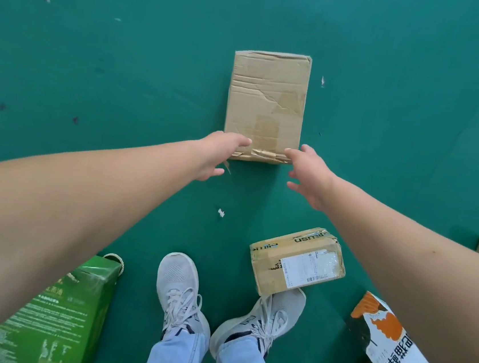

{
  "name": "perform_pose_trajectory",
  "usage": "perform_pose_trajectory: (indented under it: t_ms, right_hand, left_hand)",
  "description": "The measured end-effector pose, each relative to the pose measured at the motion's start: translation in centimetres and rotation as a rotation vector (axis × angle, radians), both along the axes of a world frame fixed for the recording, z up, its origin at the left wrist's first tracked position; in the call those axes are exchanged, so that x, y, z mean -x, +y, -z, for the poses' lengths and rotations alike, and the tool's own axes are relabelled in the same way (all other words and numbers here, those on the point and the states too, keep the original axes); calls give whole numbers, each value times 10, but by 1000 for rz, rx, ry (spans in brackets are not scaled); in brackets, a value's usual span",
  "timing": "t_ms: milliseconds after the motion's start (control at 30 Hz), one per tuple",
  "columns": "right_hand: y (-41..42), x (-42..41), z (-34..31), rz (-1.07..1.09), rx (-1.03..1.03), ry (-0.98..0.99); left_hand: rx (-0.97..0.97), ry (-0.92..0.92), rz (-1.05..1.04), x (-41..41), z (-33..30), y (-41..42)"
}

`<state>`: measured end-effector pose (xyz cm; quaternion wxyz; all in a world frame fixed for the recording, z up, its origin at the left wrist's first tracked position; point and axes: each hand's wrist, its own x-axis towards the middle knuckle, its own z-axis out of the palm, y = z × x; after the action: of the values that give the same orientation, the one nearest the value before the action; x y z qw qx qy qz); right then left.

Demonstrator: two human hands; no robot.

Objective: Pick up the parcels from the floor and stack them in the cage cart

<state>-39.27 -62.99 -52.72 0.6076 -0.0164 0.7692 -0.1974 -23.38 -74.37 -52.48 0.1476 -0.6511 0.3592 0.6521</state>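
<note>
A worn cardboard parcel [266,106] lies flat on the green floor [124,78], closed, its contents hidden. The left hand [220,156] and right hand [307,175] flank its near corners, fingers spread, gripping nothing. Nearer than it: a labelled taped box [298,261], green carton [58,316], and orange-printed package [392,345].

Even, bright overhead light falls on the green floor [124,78], casting only soft, short shadows beside the cardboard box [267,101] and shoes [178,290], while wide-angle distortion bends both forearms at the frame edges (focus stays sharp centrally, with slight glare on a taped label [309,265]).
</note>
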Motion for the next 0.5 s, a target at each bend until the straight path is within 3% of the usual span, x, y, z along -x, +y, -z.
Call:
perform_pose_trajectory:
  t_ms: [200,300,500]
  right_hand:
    - [-8,-1,-76,-12,18,83]
    - [-25,-8,-145,15,42,83]
    - [-54,-47,-311,-26,93,87]
  left_hand:
    - [4,9,28,-17,-73,-13]
    - [-19,35,33,-30,-143,-13]
    - [-36,122,-245,-70,-310,-24]
